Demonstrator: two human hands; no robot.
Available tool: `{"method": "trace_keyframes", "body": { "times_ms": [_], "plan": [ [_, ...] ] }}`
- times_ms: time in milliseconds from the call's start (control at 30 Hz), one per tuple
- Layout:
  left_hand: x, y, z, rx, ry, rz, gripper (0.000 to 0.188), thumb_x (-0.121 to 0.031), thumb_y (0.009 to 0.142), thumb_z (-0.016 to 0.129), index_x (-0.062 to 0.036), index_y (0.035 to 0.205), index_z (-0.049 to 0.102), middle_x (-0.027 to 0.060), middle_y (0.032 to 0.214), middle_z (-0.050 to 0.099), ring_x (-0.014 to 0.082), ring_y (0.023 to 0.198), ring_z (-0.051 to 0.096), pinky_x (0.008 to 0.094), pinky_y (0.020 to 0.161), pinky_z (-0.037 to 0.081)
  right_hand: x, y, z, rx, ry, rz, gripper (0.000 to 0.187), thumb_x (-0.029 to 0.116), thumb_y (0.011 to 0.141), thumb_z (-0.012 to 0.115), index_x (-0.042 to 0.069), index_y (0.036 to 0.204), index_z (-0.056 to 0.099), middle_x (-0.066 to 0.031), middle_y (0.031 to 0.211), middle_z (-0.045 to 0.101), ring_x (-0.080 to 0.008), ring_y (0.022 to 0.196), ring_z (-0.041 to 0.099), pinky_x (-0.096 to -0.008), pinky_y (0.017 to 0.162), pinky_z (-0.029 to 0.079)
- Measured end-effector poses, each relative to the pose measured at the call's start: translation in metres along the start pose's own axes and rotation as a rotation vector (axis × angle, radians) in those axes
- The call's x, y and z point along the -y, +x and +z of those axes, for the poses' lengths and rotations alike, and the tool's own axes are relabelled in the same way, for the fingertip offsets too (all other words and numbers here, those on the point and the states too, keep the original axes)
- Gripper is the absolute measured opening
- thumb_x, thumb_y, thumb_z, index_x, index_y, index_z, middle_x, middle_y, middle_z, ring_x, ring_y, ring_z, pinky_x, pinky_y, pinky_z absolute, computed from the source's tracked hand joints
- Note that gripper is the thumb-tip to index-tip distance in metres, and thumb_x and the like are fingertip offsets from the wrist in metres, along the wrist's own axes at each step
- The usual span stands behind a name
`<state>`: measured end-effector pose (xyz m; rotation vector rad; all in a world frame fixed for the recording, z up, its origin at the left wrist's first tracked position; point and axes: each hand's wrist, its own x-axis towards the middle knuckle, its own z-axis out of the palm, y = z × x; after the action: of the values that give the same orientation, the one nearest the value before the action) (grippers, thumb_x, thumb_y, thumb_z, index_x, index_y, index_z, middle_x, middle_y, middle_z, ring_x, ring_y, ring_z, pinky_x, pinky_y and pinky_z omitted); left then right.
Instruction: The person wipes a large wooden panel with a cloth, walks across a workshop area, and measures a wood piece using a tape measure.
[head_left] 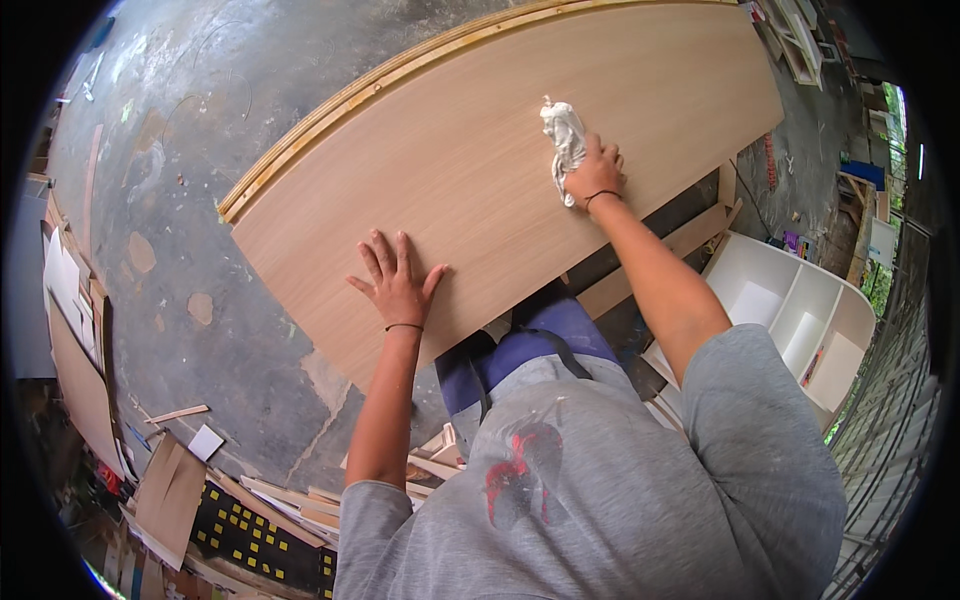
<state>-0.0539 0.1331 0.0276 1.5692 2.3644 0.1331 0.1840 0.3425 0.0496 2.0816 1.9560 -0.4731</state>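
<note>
Work appears under way, extent indeterminable: right hand (597, 178) grips white cloth (564, 135) on wooden panel (450, 170); left hand (400, 293), fingers spread.

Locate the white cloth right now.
In the head view, above and right of centre, the white cloth is in the right hand, on the wooden panel.

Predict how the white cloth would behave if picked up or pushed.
The white cloth is probably floppy, since it bunches in creases at the right hand. It seems light, being a small bundle. It likely wouldn't roll, given its uneven outline.
</note>
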Motion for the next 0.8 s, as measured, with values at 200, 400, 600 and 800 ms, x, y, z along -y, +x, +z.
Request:
{"method": "trace_keyframes", "body": {
  "times_ms": [200, 400, 600, 800],
  "plan": [
    [0.017, 0.002, 0.023, 0.034, 0.054, -0.021, 0.086, -0.062, 0.067, 0.061, -0.0197, 0.136, 0.035, 0.0074, 0.149, 0.016, 0.0295, 0.138, 0.007, 0.0668, 0.099, 0.003, 0.113, -0.129, 0.043, 0.257, 0.039, -0.442, 0.061, 0.026, 0.072, 0.060, 0.014, 0.127, 0.039, -0.0214, 0.122, 0.038, -0.0386, 0.116, 0.036, -0.0567, 0.090, 0.030],
    [0.001, 0.002, 0.012, -0.024, -0.005, -0.030, 0.087, -0.063, 0.067, 0.059, -0.0192, 0.137, 0.034, 0.0066, 0.149, 0.014, 0.0284, 0.138, 0.007, 0.0617, 0.102, 0.001, 0.045, -0.066, 0.021, 0.044, 0.048, -0.329, 0.056, 0.022, 0.066, 0.064, 0.019, 0.117, 0.043, -0.0160, 0.111, 0.041, -0.0346, 0.107, 0.041, -0.0512, 0.081, 0.035],
    [0.004, 0.001, 0.012, -0.027, 0.066, -0.027, 0.087, -0.063, 0.070, 0.058, -0.0176, 0.139, 0.030, 0.0077, 0.149, 0.013, 0.0293, 0.138, 0.006, 0.0616, 0.102, 0.003, -0.053, 0.045, -0.025, -0.067, -0.023, -0.083, 0.062, 0.024, 0.065, 0.066, 0.021, 0.121, 0.039, -0.0153, 0.113, 0.040, -0.0351, 0.107, 0.040, -0.0531, 0.085, 0.036],
    [0.007, 0.002, 0.017, -0.034, 0.128, -0.077, 0.088, -0.064, 0.072, 0.054, -0.0161, 0.141, 0.026, 0.0081, 0.149, 0.013, 0.0294, 0.138, 0.006, 0.0629, 0.101, 0.005, -0.132, 0.138, -0.050, -0.157, -0.060, 0.040, 0.062, 0.024, 0.066, 0.066, 0.021, 0.122, 0.039, -0.0164, 0.117, 0.038, -0.0363, 0.110, 0.039, -0.0550, 0.087, 0.036]
  ]
}}
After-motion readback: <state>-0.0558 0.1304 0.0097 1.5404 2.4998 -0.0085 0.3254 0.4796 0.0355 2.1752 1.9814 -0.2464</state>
